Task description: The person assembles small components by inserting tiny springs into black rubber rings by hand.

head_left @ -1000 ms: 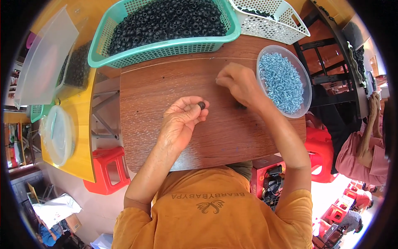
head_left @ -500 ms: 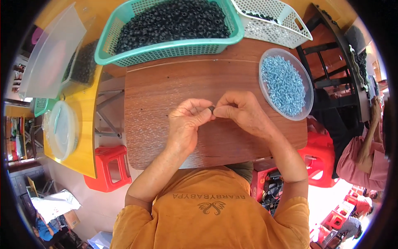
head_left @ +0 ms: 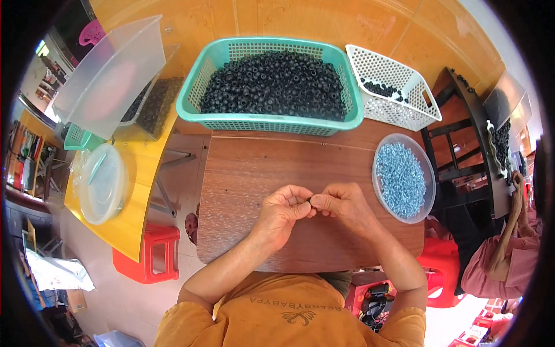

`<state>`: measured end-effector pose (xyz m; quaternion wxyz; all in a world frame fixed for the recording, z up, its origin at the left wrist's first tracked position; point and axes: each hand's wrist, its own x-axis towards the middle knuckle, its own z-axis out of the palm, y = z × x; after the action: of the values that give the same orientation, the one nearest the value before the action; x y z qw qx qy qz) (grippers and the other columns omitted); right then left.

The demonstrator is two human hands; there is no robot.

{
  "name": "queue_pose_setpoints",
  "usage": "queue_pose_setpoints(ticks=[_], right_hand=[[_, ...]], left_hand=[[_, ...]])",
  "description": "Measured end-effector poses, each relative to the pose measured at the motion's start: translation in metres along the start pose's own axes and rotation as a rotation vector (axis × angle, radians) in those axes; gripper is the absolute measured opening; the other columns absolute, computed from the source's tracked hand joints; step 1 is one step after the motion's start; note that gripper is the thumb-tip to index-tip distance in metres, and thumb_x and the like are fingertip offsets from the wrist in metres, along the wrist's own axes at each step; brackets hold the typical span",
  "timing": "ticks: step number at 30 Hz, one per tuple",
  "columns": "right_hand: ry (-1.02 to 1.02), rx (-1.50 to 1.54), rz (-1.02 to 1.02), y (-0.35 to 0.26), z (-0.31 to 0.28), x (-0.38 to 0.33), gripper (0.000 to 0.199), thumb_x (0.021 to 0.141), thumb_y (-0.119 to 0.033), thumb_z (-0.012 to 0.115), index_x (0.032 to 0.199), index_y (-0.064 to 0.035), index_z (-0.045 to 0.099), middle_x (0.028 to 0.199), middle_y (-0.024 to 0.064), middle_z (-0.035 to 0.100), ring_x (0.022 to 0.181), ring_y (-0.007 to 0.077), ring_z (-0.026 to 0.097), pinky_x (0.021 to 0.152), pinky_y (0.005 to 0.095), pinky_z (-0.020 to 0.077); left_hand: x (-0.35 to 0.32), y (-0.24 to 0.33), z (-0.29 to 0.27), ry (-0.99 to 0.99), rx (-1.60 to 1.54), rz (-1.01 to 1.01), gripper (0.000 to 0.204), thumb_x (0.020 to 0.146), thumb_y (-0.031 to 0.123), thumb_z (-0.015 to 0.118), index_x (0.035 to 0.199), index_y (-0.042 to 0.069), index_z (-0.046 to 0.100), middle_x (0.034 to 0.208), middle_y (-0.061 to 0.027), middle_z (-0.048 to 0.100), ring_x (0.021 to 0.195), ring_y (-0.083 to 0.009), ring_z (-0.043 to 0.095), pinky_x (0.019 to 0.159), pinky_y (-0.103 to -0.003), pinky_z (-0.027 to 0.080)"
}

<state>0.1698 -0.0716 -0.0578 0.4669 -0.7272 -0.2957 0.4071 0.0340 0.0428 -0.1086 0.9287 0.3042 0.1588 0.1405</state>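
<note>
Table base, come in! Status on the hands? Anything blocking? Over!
Left bare hand, right bare hand: pinched together at small round black bead. Bead mostly hidden. Round translucent plastic tub of blue bits at right, not in the way.

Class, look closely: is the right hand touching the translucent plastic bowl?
Apart. The head view shows a strip of brown wooden tabletop between the right hand and the translucent plastic bowl.

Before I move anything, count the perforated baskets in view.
3: a teal basket at the top centre, a white basket to its right, and a green basket, partly hidden, at left. Others may be hidden.
</note>
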Motion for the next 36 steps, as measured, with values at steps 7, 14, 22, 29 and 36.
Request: queue_pose_setpoints(ticks=[7, 14, 22, 29, 36], right_hand=[[0.224, -0.322, -0.379, -0.067, -0.009, 0.042, 0.012, 0.082, -0.007, 0.064, 0.08, 0.0048, 0.065, 0.068, 0.0026, 0.062, 0.068, 0.0081, 0.055, 0.062, 0.0247, 0.0459], [0.395, -0.627, -0.624, -0.098, -0.033, 0.183, 0.011, 0.076, -0.003, 0.063, 0.085, 0.0025, 0.068, 0.077, 0.0133, 0.069, 0.072, 0.0186, 0.065, 0.068, 0.0316, 0.0497], [0.205, -0.745, -0.613, -0.102, -0.027, 0.224, 0.012, 0.069, -0.003, 0.063, 0.077, -0.0066, 0.072, 0.078, 0.0151, 0.069, 0.079, 0.0315, 0.067, 0.07, 0.0401, 0.0514], [0.094, -1.057, -0.714, -0.095, -0.018, 0.242, 0.02, 0.07, -0.001, 0.059, 0.085, -0.0051, 0.073, 0.079, 0.0178, 0.068, 0.078, 0.0326, 0.066, 0.071, 0.0395, 0.0509], [0.019, -1.014, -0.72, -0.102, -0.021, 0.242, 0.019, 0.071, -0.004, 0.062, 0.086, -0.0056, 0.072, 0.079, 0.0177, 0.067, 0.079, 0.0341, 0.065, 0.072, 0.0414, 0.0504]], left_hand=[[0.011, 0.007, -0.015, -0.029, -0.184, -0.067, 0.015, 0.084, -0.004, 0.062, 0.098, -0.001, 0.061, 0.096, -0.0129, 0.065, 0.087, -0.0199, 0.062, 0.077, -0.03, 0.052], [0.017, 0.004, -0.02, -0.03, -0.187, -0.08, 0.014, 0.084, -0.002, 0.063, 0.098, 0.0, 0.061, 0.096, -0.0143, 0.065, 0.088, -0.0208, 0.06, 0.078, -0.033, 0.05], [0.014, 0.006, -0.027, -0.017, -0.181, -0.104, 0.015, 0.084, -0.005, 0.061, 0.099, -0.001, 0.061, 0.095, -0.0132, 0.066, 0.084, -0.0173, 0.062, 0.074, -0.028, 0.05], [0.017, 0.007, -0.024, -0.007, -0.171, -0.128, 0.015, 0.084, -0.004, 0.061, 0.098, -0.001, 0.061, 0.095, -0.0147, 0.066, 0.079, -0.0179, 0.06, 0.075, -0.029, 0.049], [0.017, 0.008, -0.025, 0.02, -0.156, -0.144, 0.013, 0.083, -0.003, 0.062, 0.096, 0.0, 0.062, 0.095, -0.0154, 0.066, 0.077, -0.0185, 0.059, 0.076, -0.03, 0.049]])
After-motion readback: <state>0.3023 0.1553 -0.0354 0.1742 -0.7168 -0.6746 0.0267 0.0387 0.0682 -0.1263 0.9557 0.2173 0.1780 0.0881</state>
